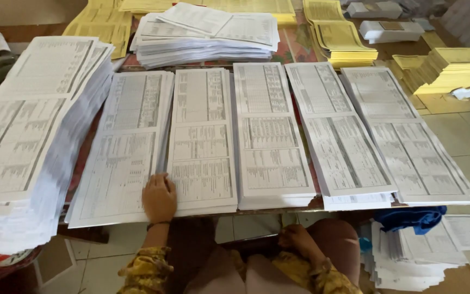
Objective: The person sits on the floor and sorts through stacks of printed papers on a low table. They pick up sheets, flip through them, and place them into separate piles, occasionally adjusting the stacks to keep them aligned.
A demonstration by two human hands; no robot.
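Printed white paper sheets in five tall side-by-side stacks cover the low table in front of the person, each pile showing dense tables of small grey print. The left hand rests flat, fingers loosely curled, on the near edge where the first stack of printed sheets meets the second stack; it presses or pinches at the top sheets but closes around nothing that I can make out. The right hand lies low near the lap, below the table edge, fingers bent inward and seemingly empty, though its palm is hidden.

As a judgement, the work looks to be near its start or between rounds: all five stacks stand thick and roughly level, and no gathered set is visible in either hand. A much larger leaning pile of white printed sheets rises at the far left, and another white pile sits behind the row. Yellow paper stacks lie beyond on the right and across the back. Down to the right, a lower heap of white sheets sits on the floor beneath a crumpled blue cloth, which may be finished sets, but I cannot tell.
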